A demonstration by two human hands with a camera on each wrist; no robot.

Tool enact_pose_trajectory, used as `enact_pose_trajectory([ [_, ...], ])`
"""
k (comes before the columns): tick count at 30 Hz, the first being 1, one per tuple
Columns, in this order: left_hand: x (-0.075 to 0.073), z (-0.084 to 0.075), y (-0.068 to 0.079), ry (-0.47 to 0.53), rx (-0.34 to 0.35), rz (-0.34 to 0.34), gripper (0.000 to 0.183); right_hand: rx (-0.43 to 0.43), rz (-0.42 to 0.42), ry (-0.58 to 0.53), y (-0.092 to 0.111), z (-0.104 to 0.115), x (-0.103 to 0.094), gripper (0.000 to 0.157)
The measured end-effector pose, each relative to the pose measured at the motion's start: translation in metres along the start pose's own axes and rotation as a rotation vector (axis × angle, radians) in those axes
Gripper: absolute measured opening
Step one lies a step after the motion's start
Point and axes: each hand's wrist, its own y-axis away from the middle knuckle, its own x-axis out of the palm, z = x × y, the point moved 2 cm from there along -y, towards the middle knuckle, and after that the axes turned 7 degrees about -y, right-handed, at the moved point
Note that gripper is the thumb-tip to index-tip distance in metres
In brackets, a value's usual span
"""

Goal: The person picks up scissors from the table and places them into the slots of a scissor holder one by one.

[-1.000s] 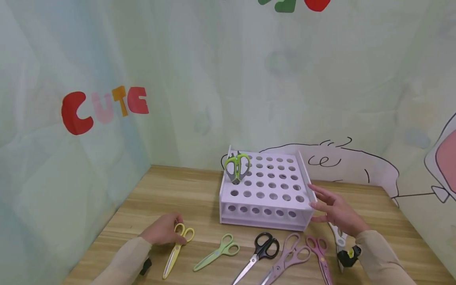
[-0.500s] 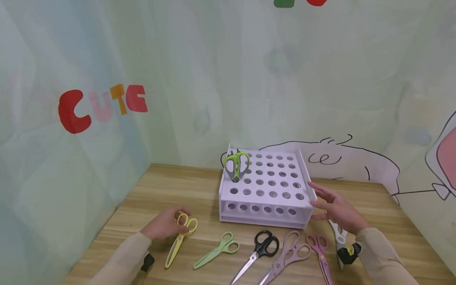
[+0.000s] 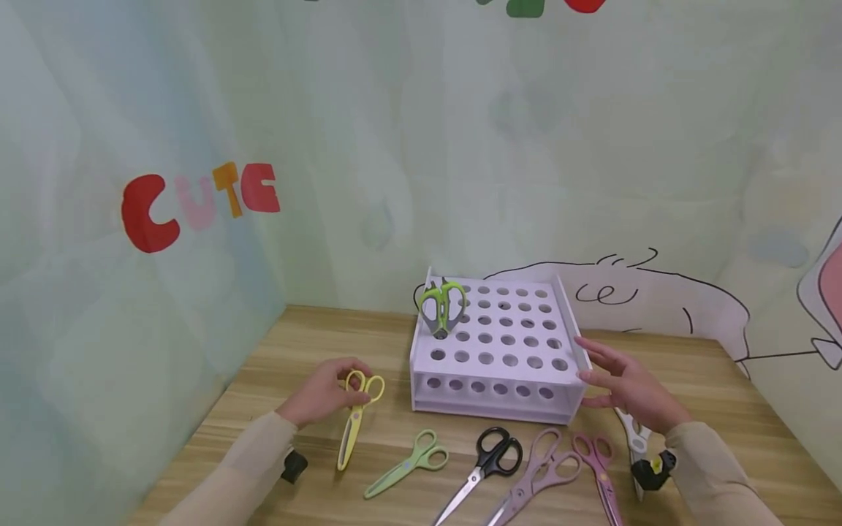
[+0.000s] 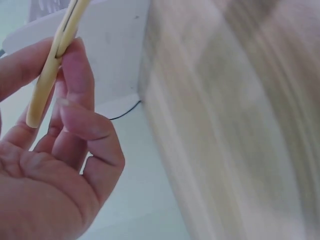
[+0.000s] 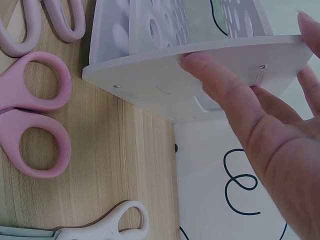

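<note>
My left hand (image 3: pixel 322 394) pinches yellow scissors (image 3: pixel 352 432) by the handle loops, blades pointing down toward the table. In the left wrist view the yellow handle (image 4: pixel 44 92) shows edge-on between thumb and fingers. A white rack (image 3: pixel 490 374) with rows of round holes stands at the back middle. Scissors with green and grey handles (image 3: pixel 444 313) stand upright in a hole on its left side. My right hand (image 3: pixel 633 392) rests extended fingers against the rack's right side panel; the right wrist view shows this panel (image 5: pixel 145 82) close up, with the thumb at its edge.
Along the front of the wooden table (image 3: pixel 263 380) lie light green scissors (image 3: pixel 393 476), black-handled scissors (image 3: pixel 487 459), mauve scissors (image 3: pixel 522 492), pink scissors (image 3: pixel 604 483) and white-handled scissors (image 3: pixel 635 437) partly behind the right wrist. A patterned backdrop (image 3: pixel 355 256) borders the table.
My left hand has raised the yellow scissors and carried them right and farther back, toward the rack. The right hand keeps its place on the rack.
</note>
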Motion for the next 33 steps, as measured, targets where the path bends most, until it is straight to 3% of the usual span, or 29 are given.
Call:
enact_pose_trajectory([
  [6,0.0,-0.015,-0.01,0.031,0.04,-0.013,0.03,-0.004,0.01,0.006,0.002,0.0,-0.002,0.073],
  [21,-0.01,-0.045,-0.026,-0.008,0.05,-0.046,0.03,-0.004,-0.01,0.017,0.001,-0.001,-0.002,0.072],
  [33,-0.016,-0.068,-0.039,0.012,0.063,-0.035,0.034,0.009,-0.03,0.006,0.0,-0.002,-0.001,0.072],
])
